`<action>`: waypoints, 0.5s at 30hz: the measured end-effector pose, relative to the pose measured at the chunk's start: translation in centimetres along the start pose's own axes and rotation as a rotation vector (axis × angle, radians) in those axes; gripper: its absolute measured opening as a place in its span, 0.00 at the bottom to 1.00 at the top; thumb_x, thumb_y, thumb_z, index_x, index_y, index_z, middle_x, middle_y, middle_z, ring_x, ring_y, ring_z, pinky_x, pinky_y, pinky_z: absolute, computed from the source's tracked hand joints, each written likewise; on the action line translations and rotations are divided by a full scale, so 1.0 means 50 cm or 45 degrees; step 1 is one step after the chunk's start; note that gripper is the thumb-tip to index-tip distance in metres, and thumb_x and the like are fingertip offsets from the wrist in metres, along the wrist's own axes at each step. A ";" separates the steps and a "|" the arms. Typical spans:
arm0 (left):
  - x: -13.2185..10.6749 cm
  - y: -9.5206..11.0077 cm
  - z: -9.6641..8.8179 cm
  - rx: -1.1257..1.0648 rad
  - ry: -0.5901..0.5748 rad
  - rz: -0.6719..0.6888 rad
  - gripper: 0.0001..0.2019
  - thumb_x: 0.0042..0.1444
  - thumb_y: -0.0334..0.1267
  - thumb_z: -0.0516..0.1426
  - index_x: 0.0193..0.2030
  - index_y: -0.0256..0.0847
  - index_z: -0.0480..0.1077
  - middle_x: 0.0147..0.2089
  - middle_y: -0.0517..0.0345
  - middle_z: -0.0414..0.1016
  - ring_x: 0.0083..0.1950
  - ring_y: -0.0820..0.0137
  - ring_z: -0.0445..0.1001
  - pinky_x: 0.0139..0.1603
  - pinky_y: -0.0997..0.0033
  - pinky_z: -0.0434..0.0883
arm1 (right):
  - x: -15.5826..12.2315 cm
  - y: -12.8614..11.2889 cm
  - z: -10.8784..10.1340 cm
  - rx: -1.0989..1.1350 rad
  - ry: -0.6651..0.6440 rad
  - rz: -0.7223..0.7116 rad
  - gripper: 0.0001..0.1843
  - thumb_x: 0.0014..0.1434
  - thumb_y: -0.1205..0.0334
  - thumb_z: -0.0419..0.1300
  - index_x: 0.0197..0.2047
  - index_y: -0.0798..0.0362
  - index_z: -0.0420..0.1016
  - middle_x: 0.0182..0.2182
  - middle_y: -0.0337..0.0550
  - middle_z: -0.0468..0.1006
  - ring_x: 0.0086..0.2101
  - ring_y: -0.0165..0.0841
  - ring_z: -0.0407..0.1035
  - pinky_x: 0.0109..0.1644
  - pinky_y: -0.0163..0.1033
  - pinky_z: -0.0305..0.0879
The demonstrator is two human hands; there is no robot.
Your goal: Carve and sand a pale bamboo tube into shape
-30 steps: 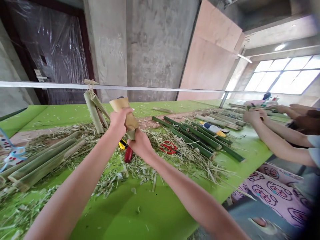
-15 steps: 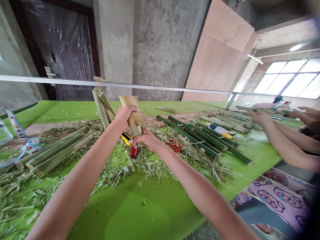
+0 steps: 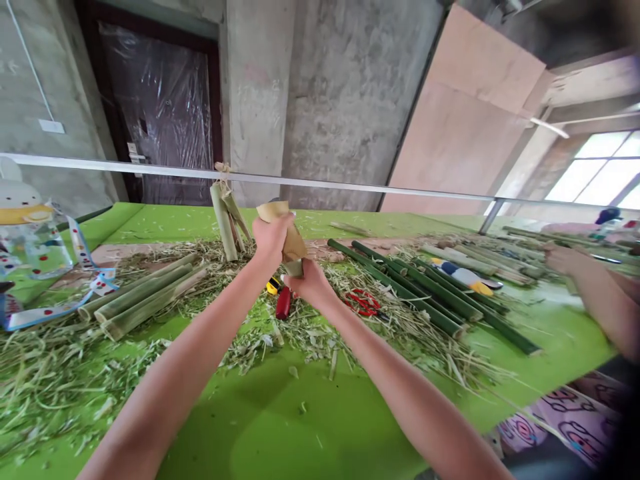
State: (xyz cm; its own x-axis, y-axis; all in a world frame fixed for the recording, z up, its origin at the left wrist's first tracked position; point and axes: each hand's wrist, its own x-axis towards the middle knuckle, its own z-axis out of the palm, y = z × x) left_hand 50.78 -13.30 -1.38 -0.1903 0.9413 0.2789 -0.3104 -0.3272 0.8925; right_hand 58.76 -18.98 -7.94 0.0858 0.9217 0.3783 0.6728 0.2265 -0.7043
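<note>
Two bare hands, the left hand (image 3: 270,240) above the right hand (image 3: 310,283), clenched a short bamboo piece (image 3: 295,268) wrapped in brown paper (image 3: 275,213) — just below that piece lay a red-handled tool (image 3: 283,303), to its right red scissors (image 3: 363,302), then green bamboo poles (image 3: 415,287) — and behind it hung a tied bamboo bundle (image 3: 225,227).

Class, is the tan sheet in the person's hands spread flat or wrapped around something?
Wrapped: the tan sheet curls around a pale bamboo piece, gripped by the left hand, with the right hand at its lower end.

Bare concrete wall (image 3: 350,113) w/ plastic-wrapped door (image 3: 160,113), bright windows (image 3: 597,177) rt.
</note>
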 end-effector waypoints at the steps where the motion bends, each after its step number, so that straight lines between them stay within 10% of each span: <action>1: -0.004 -0.003 0.002 -0.019 0.031 0.053 0.18 0.34 0.39 0.64 0.33 0.38 0.65 0.29 0.55 0.69 0.28 0.71 0.69 0.24 0.72 0.65 | -0.003 -0.003 -0.003 -0.177 0.093 0.023 0.09 0.46 0.64 0.54 0.33 0.55 0.67 0.24 0.44 0.72 0.25 0.34 0.66 0.26 0.35 0.56; 6: -0.022 -0.019 0.016 -0.097 -0.018 0.088 0.15 0.37 0.39 0.61 0.32 0.39 0.62 0.25 0.60 0.65 0.25 0.75 0.66 0.23 0.74 0.63 | -0.005 -0.012 -0.015 -0.440 0.277 0.097 0.11 0.45 0.66 0.54 0.35 0.56 0.67 0.26 0.47 0.73 0.28 0.38 0.69 0.29 0.36 0.58; 15: -0.010 0.037 -0.028 -0.424 -0.831 -0.238 0.09 0.36 0.32 0.57 0.26 0.39 0.60 0.19 0.66 0.55 0.18 0.81 0.55 0.20 0.78 0.59 | -0.023 -0.027 -0.014 1.195 -0.825 0.191 0.10 0.35 0.65 0.58 0.24 0.52 0.59 0.13 0.29 0.59 0.15 0.23 0.54 0.21 0.32 0.54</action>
State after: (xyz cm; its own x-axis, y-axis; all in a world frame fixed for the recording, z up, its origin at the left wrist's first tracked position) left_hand 49.02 -14.47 -0.36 0.4512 0.8080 0.3790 -0.5681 -0.0675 0.8202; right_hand 58.29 -20.59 -7.02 -0.4585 0.8864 0.0642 -0.1478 -0.0048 -0.9890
